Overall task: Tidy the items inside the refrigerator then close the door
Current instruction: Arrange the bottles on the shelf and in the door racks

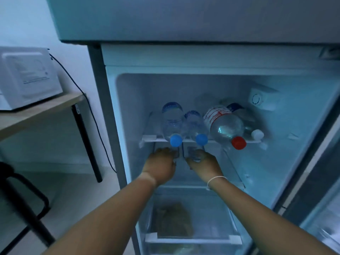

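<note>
The refrigerator stands open. On its upper shelf lie several bottles, caps toward me: two clear ones with blue caps, a larger one with a red cap and one with a white cap. Under that shelf, my left hand and my right hand reach in side by side. Each hand curls around a small clear container; these are blurred and partly hidden by the fingers.
A lower clear drawer holds a brownish bag. The open door stands at the right. To the left a white microwave sits on a wooden table, with a black cable and a black chair nearby.
</note>
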Demonstrator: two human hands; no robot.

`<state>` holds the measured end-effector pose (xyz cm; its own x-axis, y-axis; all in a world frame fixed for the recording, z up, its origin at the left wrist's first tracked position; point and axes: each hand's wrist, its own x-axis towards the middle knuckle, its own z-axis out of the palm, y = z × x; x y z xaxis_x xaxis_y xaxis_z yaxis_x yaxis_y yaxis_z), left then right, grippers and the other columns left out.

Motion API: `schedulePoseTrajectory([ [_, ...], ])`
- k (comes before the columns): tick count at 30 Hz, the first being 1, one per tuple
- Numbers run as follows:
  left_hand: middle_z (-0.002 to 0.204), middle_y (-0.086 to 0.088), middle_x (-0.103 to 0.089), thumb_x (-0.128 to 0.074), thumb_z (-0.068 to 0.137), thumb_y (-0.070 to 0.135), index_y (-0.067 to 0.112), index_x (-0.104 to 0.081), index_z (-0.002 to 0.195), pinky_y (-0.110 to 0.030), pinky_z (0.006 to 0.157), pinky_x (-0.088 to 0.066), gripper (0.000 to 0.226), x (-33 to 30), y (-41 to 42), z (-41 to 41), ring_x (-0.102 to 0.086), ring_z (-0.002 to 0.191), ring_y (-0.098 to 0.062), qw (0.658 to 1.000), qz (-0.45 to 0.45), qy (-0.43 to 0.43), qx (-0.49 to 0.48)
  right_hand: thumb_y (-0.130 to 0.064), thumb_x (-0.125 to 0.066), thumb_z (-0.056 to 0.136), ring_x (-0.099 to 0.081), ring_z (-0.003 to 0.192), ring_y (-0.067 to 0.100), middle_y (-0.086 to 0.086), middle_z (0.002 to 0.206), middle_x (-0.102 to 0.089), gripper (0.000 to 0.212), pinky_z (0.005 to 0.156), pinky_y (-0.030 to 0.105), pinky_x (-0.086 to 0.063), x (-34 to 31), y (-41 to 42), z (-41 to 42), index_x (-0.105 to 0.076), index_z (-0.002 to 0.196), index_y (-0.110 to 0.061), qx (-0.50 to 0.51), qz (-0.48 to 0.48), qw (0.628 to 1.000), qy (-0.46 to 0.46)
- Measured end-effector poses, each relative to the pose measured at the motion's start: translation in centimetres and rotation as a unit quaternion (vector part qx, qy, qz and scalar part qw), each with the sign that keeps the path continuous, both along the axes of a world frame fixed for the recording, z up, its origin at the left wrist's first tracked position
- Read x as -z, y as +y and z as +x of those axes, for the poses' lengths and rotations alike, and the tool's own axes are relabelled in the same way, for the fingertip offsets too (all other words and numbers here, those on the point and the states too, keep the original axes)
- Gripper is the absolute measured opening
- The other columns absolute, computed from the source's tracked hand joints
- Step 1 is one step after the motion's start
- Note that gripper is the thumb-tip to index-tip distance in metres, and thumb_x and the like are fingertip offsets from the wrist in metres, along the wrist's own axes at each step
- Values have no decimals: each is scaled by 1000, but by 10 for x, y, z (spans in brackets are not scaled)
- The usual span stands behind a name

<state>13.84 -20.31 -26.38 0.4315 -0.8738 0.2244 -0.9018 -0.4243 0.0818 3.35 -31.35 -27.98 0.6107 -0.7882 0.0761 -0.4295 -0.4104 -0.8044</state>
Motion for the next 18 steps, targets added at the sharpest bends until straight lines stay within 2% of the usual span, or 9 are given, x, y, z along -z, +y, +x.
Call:
schedulePoseTrajectory([
  [3,122,-12,-57,-40,88,22,17,-53,122,-39,88,-46,36,-18,19,-4,-55,112,-33,1000,0,4,-9,-36,-61,79,-65,99,30,9,114,-67,41,90,38,-52,-17,14,-5,-61,112,-12,-5,-27,999,20],
  [5,118,-12,-60,-41,87,25,18,-58,114,-38,85,-49,32,-26,31,-6,-58,107,-33,1000,-15,5,-6,-37,-58,78,-65,91,29,10,97,-69,28,82,35,-53,-25,22,-8,-62,94,-13,-10,-58,997,45],
  [7,109,-10,-64,-43,86,30,16,-63,100,-35,78,-51,28,-33,39,-7,-62,100,-31,999,-45,6,-13,-37,-57,78,-62,81,27,7,83,-64,22,72,31,-49,-30,29,-11,-54,74,-16,-19,-85,994,65],
  [10,100,-8,-64,-45,82,35,12,-62,93,-34,69,-49,31,-45,43,-6,-60,96,-28,995,-92,-7,-31,-38,-57,80,-59,80,28,8,83,-63,24,68,30,-46,-38,38,-17,-52,74,-15,-34,-130,988,83],
  [12,104,-9,-59,-47,82,37,12,-58,101,-34,68,-45,33,-51,40,-4,-56,101,-29,993,-117,-13,-25,-35,-55,81,-63,86,31,11,88,-68,24,70,32,-48,-48,39,-20,-59,82,-12,-29,-172,981,83],
  [15,123,-5,-50,-51,82,42,19,-47,125,-34,73,-44,49,-59,32,0,-48,113,-27,988,-152,1,0,-27,-54,81,-62,90,34,14,93,-69,21,70,34,-50,-62,34,-22,-63,89,-10,3,-245,968,56],
  [18,140,-2,-36,-53,81,41,27,-34,139,-40,91,-47,63,-64,17,3,-38,127,-26,990,-135,35,29,-24,-55,84,-54,101,32,14,102,-64,23,76,35,-46,-68,23,-18,-60,100,-7,12,-309,950,51],
])
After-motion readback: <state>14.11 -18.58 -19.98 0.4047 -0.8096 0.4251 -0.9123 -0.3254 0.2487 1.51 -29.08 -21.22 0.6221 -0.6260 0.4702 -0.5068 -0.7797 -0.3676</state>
